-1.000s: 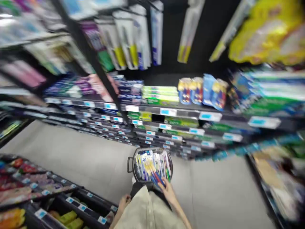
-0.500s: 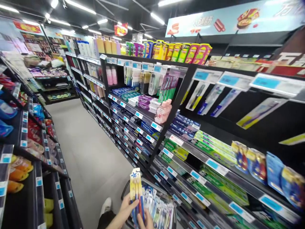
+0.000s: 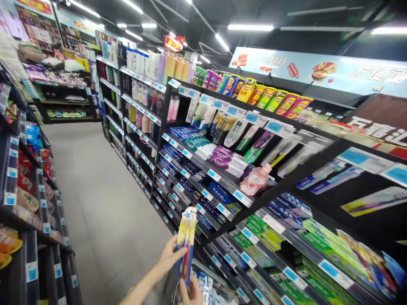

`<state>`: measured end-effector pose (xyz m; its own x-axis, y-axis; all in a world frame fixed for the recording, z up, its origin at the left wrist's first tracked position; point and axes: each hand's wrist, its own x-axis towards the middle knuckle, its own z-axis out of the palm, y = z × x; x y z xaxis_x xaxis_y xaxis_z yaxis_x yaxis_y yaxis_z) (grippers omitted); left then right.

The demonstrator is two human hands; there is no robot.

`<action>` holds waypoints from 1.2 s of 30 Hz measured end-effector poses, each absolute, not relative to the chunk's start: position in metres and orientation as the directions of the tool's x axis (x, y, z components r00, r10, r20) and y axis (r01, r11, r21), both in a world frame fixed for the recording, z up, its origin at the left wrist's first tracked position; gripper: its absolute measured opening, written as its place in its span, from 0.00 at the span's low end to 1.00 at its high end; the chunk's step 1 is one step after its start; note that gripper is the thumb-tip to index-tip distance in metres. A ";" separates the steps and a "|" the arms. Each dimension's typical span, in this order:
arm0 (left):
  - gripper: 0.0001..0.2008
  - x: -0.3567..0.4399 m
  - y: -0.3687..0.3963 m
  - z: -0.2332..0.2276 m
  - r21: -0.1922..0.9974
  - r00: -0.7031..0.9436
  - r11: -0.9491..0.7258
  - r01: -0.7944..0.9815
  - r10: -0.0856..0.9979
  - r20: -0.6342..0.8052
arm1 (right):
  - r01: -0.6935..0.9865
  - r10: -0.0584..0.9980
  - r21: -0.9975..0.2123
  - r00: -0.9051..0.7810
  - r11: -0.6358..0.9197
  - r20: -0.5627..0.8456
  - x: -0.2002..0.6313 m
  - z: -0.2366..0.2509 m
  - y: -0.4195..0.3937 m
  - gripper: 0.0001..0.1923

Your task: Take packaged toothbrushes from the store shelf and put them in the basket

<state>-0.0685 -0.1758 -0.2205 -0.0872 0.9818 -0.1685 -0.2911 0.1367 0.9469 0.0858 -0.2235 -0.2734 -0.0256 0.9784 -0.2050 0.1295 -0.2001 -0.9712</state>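
Low at the near edge, both hands hold a toothbrush pack (image 3: pixel 186 243) upright: left hand (image 3: pixel 168 256) in a pinching grip mid-pack, right hand (image 3: pixel 190 293) clasping its bottom. It seems lifted for hanging; the far-right pegs (image 3: pixel 286 148) call for a raised reach.

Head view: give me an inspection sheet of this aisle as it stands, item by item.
Surface: grey aisle floor, bare where visible.
Job's things: toothbrush pack, yellow card with red and blue brushes, held upright over a basket of packs that is partly out of frame.
Clutter: nothing seen on the floor.
Hands: left hand grips the pack's side with thumb and fingers; right hand holds its lower end.
Cables: nothing seen.
Surroundings: black shelves on the right with toothpaste boxes, hanging toothbrushes above them, a pink bottle at a shelf edge, blue price tags; snack racks on the left; ceiling strip lights.
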 end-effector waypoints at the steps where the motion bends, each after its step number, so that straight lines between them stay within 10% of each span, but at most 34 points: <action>1: 0.37 -0.086 -0.169 -0.210 0.942 -0.079 0.127 -0.312 0.984 -0.159 | 0.127 0.979 -0.971 0.003 -0.204 -0.206 0.067 -0.269 -0.220 0.17; 14: 0.36 -0.202 -0.172 -0.143 0.847 -0.059 -0.069 -0.527 0.997 0.044 | 0.482 0.973 -0.851 -0.011 0.208 0.231 -0.042 -0.213 -0.201 0.09; 20: 0.35 -0.226 -0.158 -0.135 0.670 -0.054 -0.052 -0.741 0.998 0.018 | 0.361 0.704 -0.627 -0.136 0.691 0.697 -0.063 -0.212 -0.172 0.08; 36: 0.41 -0.284 0.008 -0.128 0.939 -0.360 -0.156 -0.306 0.932 0.038 | 0.307 0.720 -0.652 -0.242 0.693 0.651 -0.157 -0.190 0.017 0.12</action>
<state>-0.2836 0.0076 -0.1284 -0.3603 0.9321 0.0377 -0.3059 -0.1562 0.9392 -0.1574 0.0169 -0.1902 -0.2416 0.7198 0.6508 0.3074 0.6929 -0.6523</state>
